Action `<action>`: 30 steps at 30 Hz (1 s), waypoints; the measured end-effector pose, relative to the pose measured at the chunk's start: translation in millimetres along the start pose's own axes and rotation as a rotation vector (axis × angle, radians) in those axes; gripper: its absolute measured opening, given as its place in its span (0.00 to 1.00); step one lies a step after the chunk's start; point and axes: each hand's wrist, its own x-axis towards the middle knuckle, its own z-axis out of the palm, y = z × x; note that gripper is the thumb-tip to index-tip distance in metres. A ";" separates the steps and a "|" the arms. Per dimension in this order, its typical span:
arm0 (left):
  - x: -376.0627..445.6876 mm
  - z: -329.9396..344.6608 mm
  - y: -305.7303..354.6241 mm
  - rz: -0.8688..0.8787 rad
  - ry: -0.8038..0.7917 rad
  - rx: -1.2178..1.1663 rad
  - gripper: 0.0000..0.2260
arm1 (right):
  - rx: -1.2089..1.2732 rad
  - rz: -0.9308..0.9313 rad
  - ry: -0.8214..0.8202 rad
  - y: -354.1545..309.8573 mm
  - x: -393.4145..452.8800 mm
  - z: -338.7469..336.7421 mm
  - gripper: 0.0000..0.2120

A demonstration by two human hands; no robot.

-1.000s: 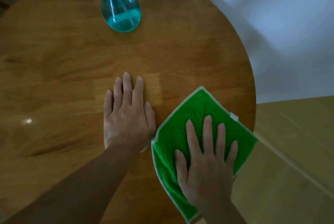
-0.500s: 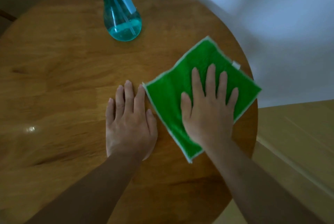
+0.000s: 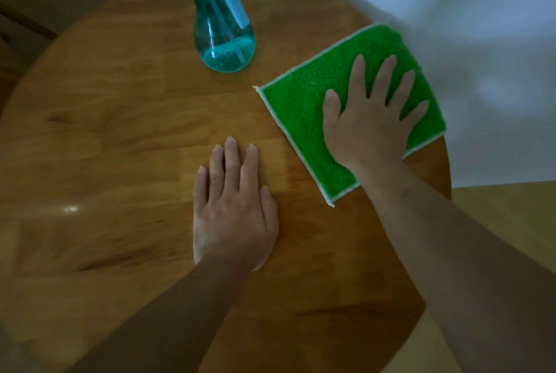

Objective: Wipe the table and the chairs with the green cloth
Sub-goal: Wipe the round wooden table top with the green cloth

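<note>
Both forearms are bare to the frame's edge, no sleeves; left hand (image 3: 233, 216) and right hand (image 3: 368, 119) wear nothing.

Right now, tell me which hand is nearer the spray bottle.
Right, though only narrowly. The right hand lies flat on the green cloth, to the right of the spray bottle. The left hand rests on the bare table, nearer the person.

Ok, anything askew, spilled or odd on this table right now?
Nothing spilled or damaged. The only oddity: the green cloth, pressed flat under the right hand, overhangs the round table at its far right edge. The spray bottle stands upright.
</note>
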 end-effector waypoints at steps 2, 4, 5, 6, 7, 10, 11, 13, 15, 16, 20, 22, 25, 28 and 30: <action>-0.2 0.2 -0.8 0.003 -0.001 0.006 0.26 | -0.034 -0.138 0.002 -6.8 -12.4 2.2 0.31; -0.4 0.2 -1.2 0.004 -0.002 0.011 0.26 | -0.078 -0.373 -0.005 -8.7 -30.9 7.5 0.30; -0.5 0.3 -1.3 0.003 -0.002 0.015 0.26 | -0.085 -0.463 -0.020 -7.8 -36.6 9.3 0.29; -0.7 0.2 -1.2 0.003 0.001 0.017 0.27 | -0.085 -0.515 -0.037 -5.7 -37.0 9.6 0.29; -0.8 0.0 -1.3 0.003 0.005 0.017 0.27 | -0.078 -0.535 -0.045 -3.1 -31.7 8.4 0.28; -0.8 -0.9 -2.2 0.007 0.011 0.011 0.26 | -0.080 -0.463 -0.004 2.4 5.7 2.0 0.29; -0.6 -0.9 -3.1 0.008 0.014 0.006 0.26 | -0.066 -0.410 0.000 2.2 20.0 -1.4 0.30; -0.2 -0.9 -4.3 0.009 0.015 0.008 0.26 | -0.032 -0.321 0.003 -0.4 39.0 -5.2 0.30; 0.4 -0.1 -5.3 0.010 0.015 0.012 0.26 | -0.012 -0.271 -0.003 -6.0 37.7 -4.1 0.30; 0.2 0.1 -5.7 0.010 0.013 0.013 0.26 | -0.007 -0.258 -0.006 -9.3 29.5 -2.2 0.30; 0.0 1.6 -7.1 0.007 0.012 0.031 0.25 | -0.066 -0.378 -0.017 -21.6 -27.7 8.7 0.30; 0.1 2.2 -6.9 0.006 0.011 0.033 0.25 | -0.097 -0.481 -0.047 -17.3 -42.8 10.8 0.29; 0.0 2.3 -6.8 0.002 0.016 0.042 0.25 | -0.102 -0.535 -0.052 -2.6 -26.9 5.8 0.29; 0.5 1.3 -7.0 0.000 0.003 0.054 0.25 | -0.061 -0.392 -0.008 0.2 -0.5 2.3 0.30; 0.7 -0.3 -6.3 -0.006 -0.007 0.061 0.25 | -0.058 -0.342 0.002 -5.1 5.2 3.1 0.30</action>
